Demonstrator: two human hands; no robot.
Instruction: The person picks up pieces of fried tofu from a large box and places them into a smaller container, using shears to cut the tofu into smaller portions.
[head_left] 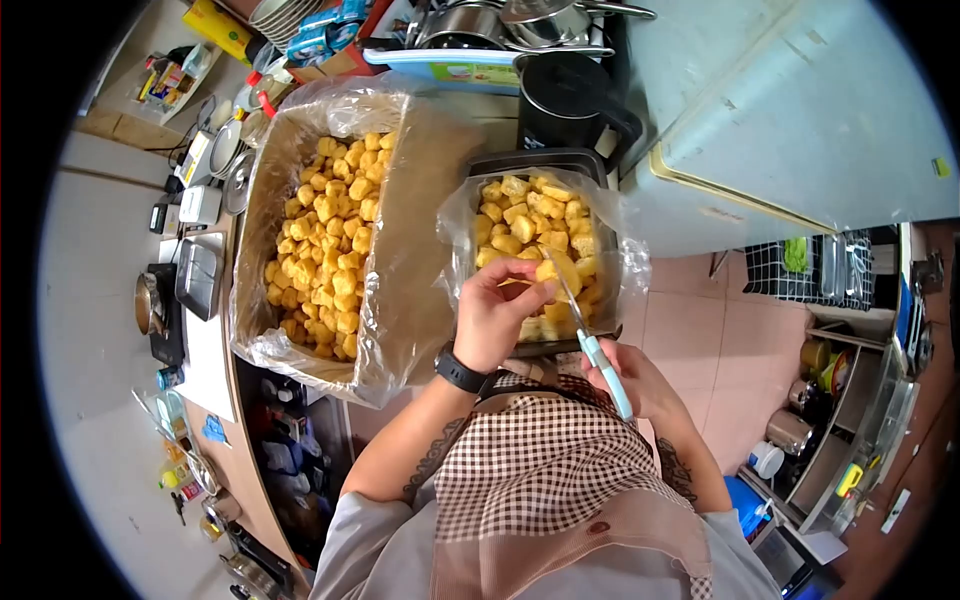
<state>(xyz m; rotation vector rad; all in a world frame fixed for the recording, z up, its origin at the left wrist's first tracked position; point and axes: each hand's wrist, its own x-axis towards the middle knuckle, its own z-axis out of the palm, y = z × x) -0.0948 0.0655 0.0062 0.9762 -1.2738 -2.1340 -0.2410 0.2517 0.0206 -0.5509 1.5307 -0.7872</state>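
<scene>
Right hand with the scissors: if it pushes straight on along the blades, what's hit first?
Likely the tofu puff pinched in the left hand; the scissors in the right hand point at it, with the tray behind. Depth is unclear.

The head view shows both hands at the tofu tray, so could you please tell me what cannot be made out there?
- Scissors: the blade tips are too thin to tell open from closed; the right hand hides the handles.
- Tofu puff in the left hand: the fingers cover its near side.
- Black tray: its depth is hidden by the clear bag and the puffs.
- Cardboard box: its bottom is hidden under tofu.
</scene>
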